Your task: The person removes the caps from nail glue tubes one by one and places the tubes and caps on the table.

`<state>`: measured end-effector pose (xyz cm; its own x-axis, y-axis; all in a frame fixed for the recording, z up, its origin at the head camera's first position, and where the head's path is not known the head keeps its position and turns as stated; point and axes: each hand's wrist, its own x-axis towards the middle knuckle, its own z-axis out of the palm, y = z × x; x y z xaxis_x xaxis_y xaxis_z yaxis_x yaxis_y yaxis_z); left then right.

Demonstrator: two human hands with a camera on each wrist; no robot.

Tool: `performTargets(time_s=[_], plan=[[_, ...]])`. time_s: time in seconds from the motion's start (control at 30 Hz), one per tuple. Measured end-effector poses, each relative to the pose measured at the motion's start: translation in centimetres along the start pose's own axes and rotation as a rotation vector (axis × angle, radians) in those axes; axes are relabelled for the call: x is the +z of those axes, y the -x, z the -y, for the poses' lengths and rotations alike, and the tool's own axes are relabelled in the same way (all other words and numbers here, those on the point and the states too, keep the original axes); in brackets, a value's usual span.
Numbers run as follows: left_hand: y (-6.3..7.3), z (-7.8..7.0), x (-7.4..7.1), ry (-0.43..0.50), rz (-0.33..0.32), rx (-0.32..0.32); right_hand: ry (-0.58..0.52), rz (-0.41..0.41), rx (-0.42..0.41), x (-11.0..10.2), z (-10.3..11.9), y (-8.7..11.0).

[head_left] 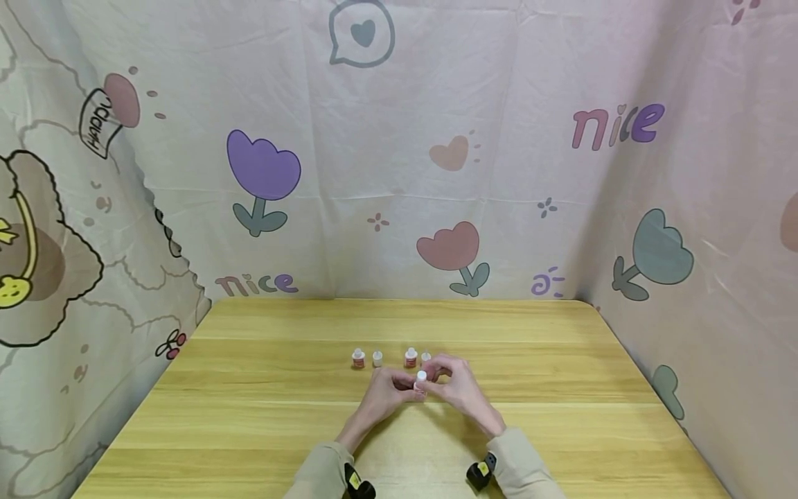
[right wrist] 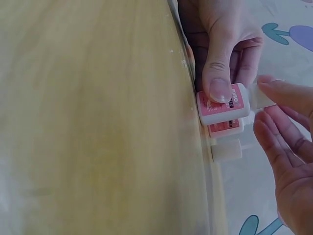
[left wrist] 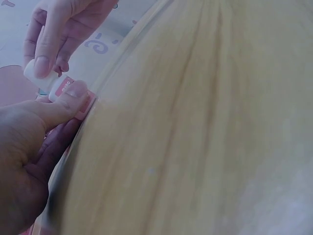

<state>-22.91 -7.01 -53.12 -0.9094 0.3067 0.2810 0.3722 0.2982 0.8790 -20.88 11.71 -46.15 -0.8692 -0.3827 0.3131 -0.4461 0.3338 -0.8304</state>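
My left hand (head_left: 385, 394) grips the body of a small white bottle with a red label (right wrist: 222, 105), its thumb laid across the label. The thumb and fingers of my right hand (head_left: 460, 385) pinch the white cap (left wrist: 40, 76) at the top of this bottle. In the head view the bottle is upright between the two hands, above the table. Just beyond the hands stand a second labelled bottle (head_left: 411, 358) and a loose white cap (head_left: 426, 357), partly hidden by my right hand. The right wrist view shows a white cap with a thin stem (right wrist: 227, 151).
Left of that pair, another labelled bottle (head_left: 358, 359) and a white cap piece (head_left: 377, 359) stand on the wooden table (head_left: 249, 416). A printed cloth (head_left: 374, 138) hangs behind the table and along both sides.
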Motion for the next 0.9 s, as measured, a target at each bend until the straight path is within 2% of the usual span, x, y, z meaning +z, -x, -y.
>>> performTargets(time_s=[0.2, 0.37, 0.67, 0.9], plan=[[0.0, 0.0, 0.0, 0.006, 0.005, 0.000, -0.031, 0.020, -0.044, 0.4, -2.2, -0.1], [0.0, 0.0, -0.1, 0.012, 0.010, 0.007, 0.003, 0.002, -0.025, 0.7, -3.8, -0.4], [0.0, 0.0, 0.0, 0.014, 0.014, 0.015, 0.043, -0.027, 0.017, 0.8, -4.2, -0.5], [0.0, 0.1, 0.0, 0.016, 0.010, 0.008, -0.007, 0.001, -0.042, 0.6, -4.4, -0.4]])
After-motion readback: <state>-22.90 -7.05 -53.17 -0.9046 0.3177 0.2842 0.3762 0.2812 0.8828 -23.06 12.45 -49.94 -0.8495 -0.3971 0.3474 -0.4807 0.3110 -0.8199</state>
